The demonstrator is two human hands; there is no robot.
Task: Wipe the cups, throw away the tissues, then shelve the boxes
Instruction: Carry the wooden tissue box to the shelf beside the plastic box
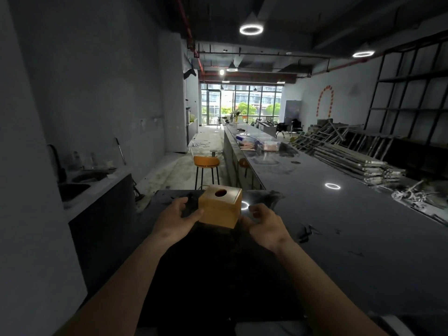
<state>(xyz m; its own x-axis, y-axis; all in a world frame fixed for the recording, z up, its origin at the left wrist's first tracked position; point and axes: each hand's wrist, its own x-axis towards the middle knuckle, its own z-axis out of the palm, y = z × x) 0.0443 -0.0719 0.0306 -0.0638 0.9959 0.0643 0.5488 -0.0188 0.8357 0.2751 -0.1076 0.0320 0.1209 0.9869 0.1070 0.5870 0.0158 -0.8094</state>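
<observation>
A square wooden tissue box (pixel 219 209) with a round hole in its top stands on the near end of a long dark glossy counter (pixel 339 226). My left hand (pixel 175 219) is at the box's left side, fingers spread, with the thumb touching its lower front corner. My right hand (pixel 264 225) hovers just off the box's right side, fingers loosely curled and holding nothing. No cups or tissues are in sight.
A sink unit (pixel 72 190) with a black tap lies to the left, and an orange bar stool (pixel 206 162) stands ahead by the counter. Plastic containers (pixel 257 143) sit farther along the counter. Stacked metal frames (pixel 351 156) and a tall black shelf rack (pixel 412 93) fill the right.
</observation>
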